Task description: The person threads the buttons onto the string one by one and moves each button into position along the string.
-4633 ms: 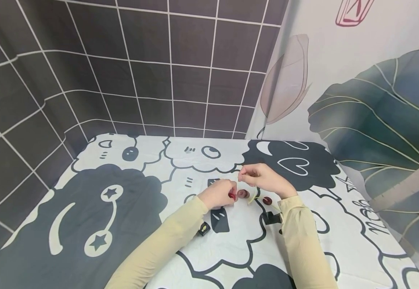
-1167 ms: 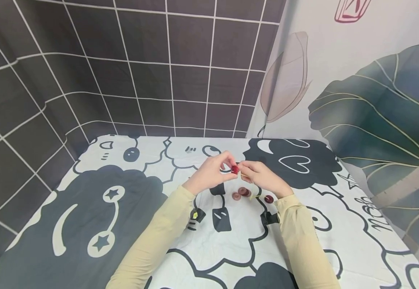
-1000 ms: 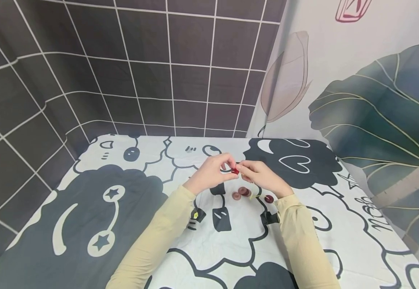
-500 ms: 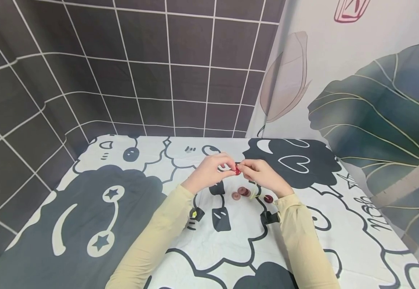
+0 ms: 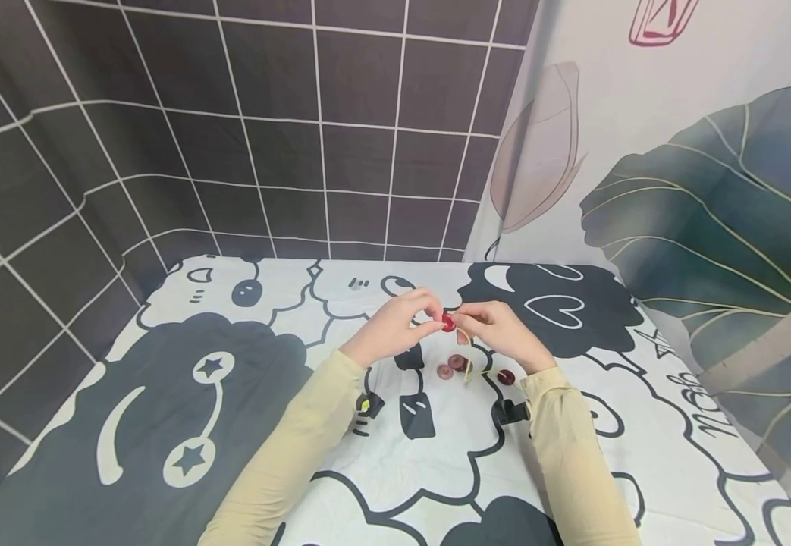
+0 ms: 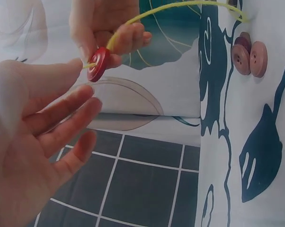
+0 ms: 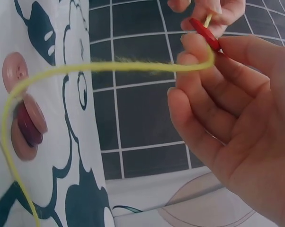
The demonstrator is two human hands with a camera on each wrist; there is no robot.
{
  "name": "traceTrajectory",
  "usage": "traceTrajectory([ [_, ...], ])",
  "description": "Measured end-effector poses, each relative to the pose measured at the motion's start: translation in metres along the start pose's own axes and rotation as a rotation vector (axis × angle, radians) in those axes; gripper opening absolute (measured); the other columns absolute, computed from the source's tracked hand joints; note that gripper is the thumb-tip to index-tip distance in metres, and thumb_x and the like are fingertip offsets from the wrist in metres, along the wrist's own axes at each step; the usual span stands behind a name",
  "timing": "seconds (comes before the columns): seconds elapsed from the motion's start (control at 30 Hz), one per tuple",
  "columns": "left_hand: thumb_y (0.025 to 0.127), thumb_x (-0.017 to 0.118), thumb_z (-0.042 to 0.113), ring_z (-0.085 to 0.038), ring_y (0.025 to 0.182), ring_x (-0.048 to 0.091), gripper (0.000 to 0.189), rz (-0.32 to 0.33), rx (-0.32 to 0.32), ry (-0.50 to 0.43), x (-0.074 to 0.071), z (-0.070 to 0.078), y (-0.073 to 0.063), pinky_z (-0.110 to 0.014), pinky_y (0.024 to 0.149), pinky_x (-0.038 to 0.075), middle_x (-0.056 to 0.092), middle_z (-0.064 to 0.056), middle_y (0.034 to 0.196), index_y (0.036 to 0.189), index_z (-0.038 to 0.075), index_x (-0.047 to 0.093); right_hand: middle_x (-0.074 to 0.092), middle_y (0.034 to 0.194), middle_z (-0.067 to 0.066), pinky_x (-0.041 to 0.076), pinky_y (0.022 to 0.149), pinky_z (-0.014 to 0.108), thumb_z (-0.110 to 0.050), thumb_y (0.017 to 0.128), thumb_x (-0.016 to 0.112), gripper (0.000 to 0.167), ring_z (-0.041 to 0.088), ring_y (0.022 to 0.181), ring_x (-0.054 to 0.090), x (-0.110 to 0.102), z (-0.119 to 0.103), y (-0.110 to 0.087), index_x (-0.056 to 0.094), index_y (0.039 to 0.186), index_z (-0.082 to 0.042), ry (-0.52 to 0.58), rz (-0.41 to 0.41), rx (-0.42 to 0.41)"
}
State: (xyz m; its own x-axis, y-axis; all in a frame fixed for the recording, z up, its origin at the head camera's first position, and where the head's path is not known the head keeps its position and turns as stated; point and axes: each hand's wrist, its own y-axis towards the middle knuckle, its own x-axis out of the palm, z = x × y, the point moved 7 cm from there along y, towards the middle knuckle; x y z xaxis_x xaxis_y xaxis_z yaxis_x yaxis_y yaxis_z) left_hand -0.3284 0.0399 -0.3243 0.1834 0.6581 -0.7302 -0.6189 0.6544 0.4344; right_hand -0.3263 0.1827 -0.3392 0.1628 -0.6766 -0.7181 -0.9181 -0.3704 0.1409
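A red button (image 5: 448, 322) is held up over the cloth between the two hands, with a yellow string (image 6: 178, 5) passing through it. My left hand (image 5: 398, 322) pinches the short string end that pokes out of the button, its other fingers loosely spread. The thumb and a finger of my right hand (image 5: 497, 330) grip the red button (image 7: 204, 34) by its edge. From there the yellow string (image 7: 109, 66) loops down to the cloth, toward a dark red button (image 5: 506, 377). Pinkish-brown buttons (image 6: 258, 59) lie in a small cluster below the hands, one dark red among them.
A white cloth with black cartoon figures (image 5: 422, 470) covers the table. Behind it hangs a dark grid-patterned curtain (image 5: 361, 159), with a leaf-print curtain (image 5: 709, 227) at the right. Black straps sit at both wrists.
Earlier, my left hand was low beside the button cluster with something red; it has since risen to meet my right hand. String now shows through the button, and a loop hangs below my right hand.
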Motion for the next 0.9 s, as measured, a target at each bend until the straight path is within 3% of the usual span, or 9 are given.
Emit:
traceTrajectory([
  [0.17, 0.094, 0.061, 0.017, -0.014, 0.094, 0.056, 0.008, -0.028, -0.032, 0.019, 0.0, -0.001, -0.001, -0.031, 0.089, 0.049, 0.058, -0.002, 0.098, 0.091, 0.011, 0.057, 0.066, 0.071, 0.003, 0.042, 0.062, 0.024, -0.017, 0.095, 0.055, 0.019, 0.012, 0.068, 0.055, -0.006, 0.002, -0.002, 0.07, 0.088, -0.007, -0.031, 0.033, -0.017],
  [0.33, 0.094, 0.058, 0.016, -0.013, 0.094, 0.056, 0.009, -0.057, -0.067, 0.012, 0.0, -0.003, -0.001, -0.029, 0.088, 0.048, 0.057, -0.002, 0.097, 0.088, 0.011, 0.054, 0.067, 0.073, 0.002, 0.047, 0.069, 0.023, -0.017, 0.095, 0.056, 0.018, 0.009, 0.071, 0.058, -0.01, 0.005, -0.002, 0.071, 0.087, -0.009, -0.033, 0.047, -0.024],
  [0.57, 0.093, 0.053, 0.016, -0.01, 0.088, 0.054, 0.01, -0.106, -0.1, 0.023, 0.0, -0.007, -0.002, -0.025, 0.082, 0.047, 0.056, 0.002, 0.092, 0.084, 0.014, 0.052, 0.068, 0.076, 0.012, 0.047, 0.068, 0.022, -0.016, 0.094, 0.058, 0.016, 0.019, 0.073, 0.061, -0.012, 0.011, -0.004, 0.07, 0.091, -0.006, 0.005, 0.016, -0.001],
  [0.77, 0.093, 0.052, 0.018, -0.008, 0.08, 0.053, 0.011, -0.128, -0.117, 0.068, -0.003, -0.008, -0.004, -0.023, 0.074, 0.044, 0.055, 0.005, 0.085, 0.082, 0.017, 0.053, 0.063, 0.073, 0.004, 0.044, 0.067, 0.023, -0.019, 0.093, 0.062, 0.015, 0.024, 0.073, 0.059, -0.013, 0.015, -0.005, 0.068, 0.086, -0.008, 0.022, 0.0, 0.034],
  [0.9, 0.091, 0.053, 0.018, -0.007, 0.078, 0.053, 0.011, -0.107, -0.115, 0.088, -0.009, -0.01, -0.004, -0.022, 0.073, 0.044, 0.057, 0.006, 0.082, 0.08, 0.018, 0.055, 0.063, 0.074, 0.006, 0.044, 0.069, 0.024, -0.017, 0.093, 0.061, 0.014, 0.024, 0.073, 0.059, -0.013, 0.02, -0.007, 0.068, 0.086, -0.007, 0.013, -0.03, 0.051],
])
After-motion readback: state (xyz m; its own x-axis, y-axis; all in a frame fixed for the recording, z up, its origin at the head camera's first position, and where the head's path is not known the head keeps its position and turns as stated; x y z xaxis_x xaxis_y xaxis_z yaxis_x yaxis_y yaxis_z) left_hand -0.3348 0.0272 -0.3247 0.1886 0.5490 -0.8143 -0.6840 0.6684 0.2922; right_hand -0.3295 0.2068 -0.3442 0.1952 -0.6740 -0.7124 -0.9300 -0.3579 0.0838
